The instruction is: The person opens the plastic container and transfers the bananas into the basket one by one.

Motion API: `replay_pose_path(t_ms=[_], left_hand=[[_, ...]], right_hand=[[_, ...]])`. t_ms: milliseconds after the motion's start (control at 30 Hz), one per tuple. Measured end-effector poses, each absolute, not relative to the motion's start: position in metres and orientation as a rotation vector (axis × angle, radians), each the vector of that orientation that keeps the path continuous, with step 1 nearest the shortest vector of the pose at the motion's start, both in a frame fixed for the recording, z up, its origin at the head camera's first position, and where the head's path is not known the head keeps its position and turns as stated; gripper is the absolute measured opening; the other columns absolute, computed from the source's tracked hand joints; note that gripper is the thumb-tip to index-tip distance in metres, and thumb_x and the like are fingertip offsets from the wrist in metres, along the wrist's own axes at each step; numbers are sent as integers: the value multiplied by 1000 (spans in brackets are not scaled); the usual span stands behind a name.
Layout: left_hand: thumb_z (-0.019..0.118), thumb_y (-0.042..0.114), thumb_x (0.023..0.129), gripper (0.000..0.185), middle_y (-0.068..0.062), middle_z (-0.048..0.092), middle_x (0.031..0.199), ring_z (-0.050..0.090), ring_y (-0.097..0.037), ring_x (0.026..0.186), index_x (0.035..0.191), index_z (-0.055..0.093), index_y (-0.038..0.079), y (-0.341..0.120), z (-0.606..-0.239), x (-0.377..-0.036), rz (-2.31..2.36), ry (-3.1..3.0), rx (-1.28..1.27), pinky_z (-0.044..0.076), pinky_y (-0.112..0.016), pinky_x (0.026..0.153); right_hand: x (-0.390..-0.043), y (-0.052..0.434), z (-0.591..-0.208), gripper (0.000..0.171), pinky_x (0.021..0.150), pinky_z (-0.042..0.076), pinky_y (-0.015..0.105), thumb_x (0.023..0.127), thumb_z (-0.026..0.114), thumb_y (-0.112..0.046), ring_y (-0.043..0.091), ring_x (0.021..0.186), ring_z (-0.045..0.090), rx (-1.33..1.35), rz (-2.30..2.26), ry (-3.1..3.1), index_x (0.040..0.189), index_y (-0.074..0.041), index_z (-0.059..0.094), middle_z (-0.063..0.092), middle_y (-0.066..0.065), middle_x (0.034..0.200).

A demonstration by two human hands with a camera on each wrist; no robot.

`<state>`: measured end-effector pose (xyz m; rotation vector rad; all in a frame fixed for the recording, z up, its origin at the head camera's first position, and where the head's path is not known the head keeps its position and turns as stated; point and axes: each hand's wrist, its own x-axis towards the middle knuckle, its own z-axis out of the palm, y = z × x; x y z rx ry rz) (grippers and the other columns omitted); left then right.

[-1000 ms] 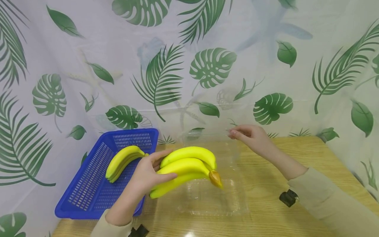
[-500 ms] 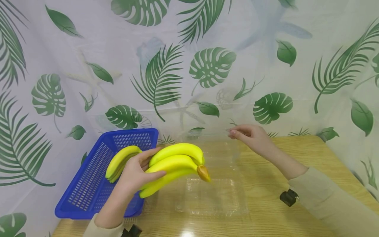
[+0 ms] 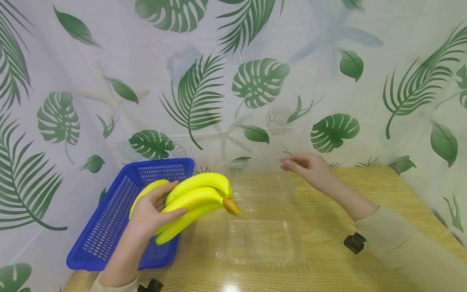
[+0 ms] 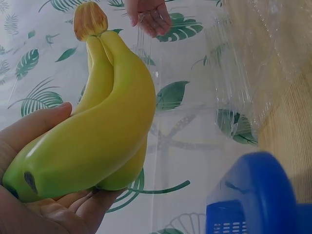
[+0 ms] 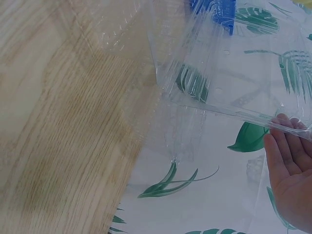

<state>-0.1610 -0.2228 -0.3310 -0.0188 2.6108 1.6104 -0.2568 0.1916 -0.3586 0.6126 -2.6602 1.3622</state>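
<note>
Your left hand [image 3: 146,217] has its grip wrapped around the banana bunch [image 3: 193,198], which hangs above the blue basket's [image 3: 109,227] right edge. Your right hand [image 3: 310,168] pinches the raised lid of the clear box [image 3: 260,243] on the tabletop [image 3: 328,251]. Keep the lid tipped well back and carry the bunch level, stem end leading.

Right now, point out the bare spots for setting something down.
Free: the wooden table right of the clear plastic clamshell box, past the right hand holding its lid up; also the clamshell's own base. Crowded: the blue plastic basket, where the left hand grips the yellow banana bunch.
</note>
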Motion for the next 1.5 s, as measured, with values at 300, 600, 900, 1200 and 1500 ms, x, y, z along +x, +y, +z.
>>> replay_pose_path(t_ms=[300, 600, 900, 1200, 1500], left_hand=[[85, 18, 92, 82, -13, 43, 169, 48, -34, 152, 162, 43, 11, -247, -335, -163, 1622, 2594, -135, 59, -15, 99], [83, 20, 94, 84, -16, 37, 172, 45, -37, 154, 165, 38, 13, -266, -339, -161, 1593, 2586, -255, 58, -11, 93], [81, 23, 96, 85, -18, 33, 173, 42, -39, 155, 167, 34, 13, -282, -343, -163, 1563, 2585, -328, 60, -12, 91], [79, 28, 98, 88, -19, 31, 174, 44, -40, 153, 169, 28, 14, -305, -347, -165, 1502, 2607, -415, 58, -8, 85], [78, 36, 98, 93, -19, 24, 176, 41, -41, 153, 170, 23, 13, -327, -356, -170, 1478, 2587, -464, 58, -8, 82]], right_hand=[[-257, 191, -358, 32, 88, 55, 10, 111, 57, -20, 36, 112, 75, 620, 1347, -2673, 129, 1, 73, 79, 19, 119], [-257, 191, -357, 32, 88, 55, 9, 111, 57, -18, 35, 114, 75, 636, 1367, -2665, 131, 2, 72, 79, 19, 122], [-256, 190, -357, 33, 90, 55, 11, 111, 57, -21, 35, 114, 75, 630, 1334, -2684, 130, 0, 73, 79, 17, 121], [-255, 190, -356, 32, 89, 54, 10, 111, 58, -21, 35, 114, 75, 626, 1338, -2684, 130, 0, 72, 79, 17, 120], [-256, 189, -357, 33, 94, 61, 25, 111, 57, -23, 34, 113, 75, 621, 1321, -2693, 130, -1, 73, 79, 17, 121]])
